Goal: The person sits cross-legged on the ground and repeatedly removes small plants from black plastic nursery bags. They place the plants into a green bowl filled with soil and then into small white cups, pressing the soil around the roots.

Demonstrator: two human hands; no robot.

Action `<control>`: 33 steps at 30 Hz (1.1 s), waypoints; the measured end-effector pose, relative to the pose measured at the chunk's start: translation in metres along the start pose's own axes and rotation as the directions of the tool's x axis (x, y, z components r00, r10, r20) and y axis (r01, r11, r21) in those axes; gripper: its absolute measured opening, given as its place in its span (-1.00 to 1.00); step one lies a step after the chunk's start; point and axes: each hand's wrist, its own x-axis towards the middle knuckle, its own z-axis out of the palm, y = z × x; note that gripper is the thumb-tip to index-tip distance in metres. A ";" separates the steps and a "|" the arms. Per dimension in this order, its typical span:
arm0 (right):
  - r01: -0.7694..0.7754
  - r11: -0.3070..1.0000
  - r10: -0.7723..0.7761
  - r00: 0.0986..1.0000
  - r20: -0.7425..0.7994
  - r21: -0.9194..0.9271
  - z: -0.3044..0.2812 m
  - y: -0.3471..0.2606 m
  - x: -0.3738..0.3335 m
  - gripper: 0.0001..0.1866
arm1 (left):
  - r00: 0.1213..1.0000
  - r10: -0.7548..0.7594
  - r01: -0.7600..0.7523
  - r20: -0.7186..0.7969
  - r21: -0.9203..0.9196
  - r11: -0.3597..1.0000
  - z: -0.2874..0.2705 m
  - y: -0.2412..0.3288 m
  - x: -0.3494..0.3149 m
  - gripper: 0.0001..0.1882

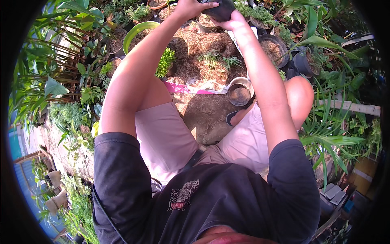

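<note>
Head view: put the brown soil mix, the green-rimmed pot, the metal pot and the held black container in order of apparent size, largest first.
1. Brown soil mix
2. Green-rimmed pot, though partly hidden by the left arm
3. Metal pot
Unranked: black container, cut off by the top edge.

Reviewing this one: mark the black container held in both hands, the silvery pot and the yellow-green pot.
Black container (pixel 222 11): head view, outer surface.
Silvery pot (pixel 239 100): head view, inner wall.
Yellow-green pot (pixel 131 34): head view, rim.
</note>
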 end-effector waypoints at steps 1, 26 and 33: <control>0.072 0.995 -0.065 0.993 0.096 -0.069 0.003 0.002 0.004 -0.69 | 1.000 -0.010 0.010 0.005 0.019 1.000 0.000 -0.001 0.001 -0.31; -0.257 0.957 0.286 0.915 -0.284 0.136 -0.005 0.035 0.001 -0.57 | 0.949 0.222 -0.314 0.226 0.581 0.750 -0.032 -0.038 0.008 -0.08; -0.182 0.951 0.255 0.920 -0.298 0.252 -0.010 0.040 0.011 -0.60 | 0.959 0.213 -0.284 0.188 0.597 0.750 -0.031 -0.049 0.014 -0.08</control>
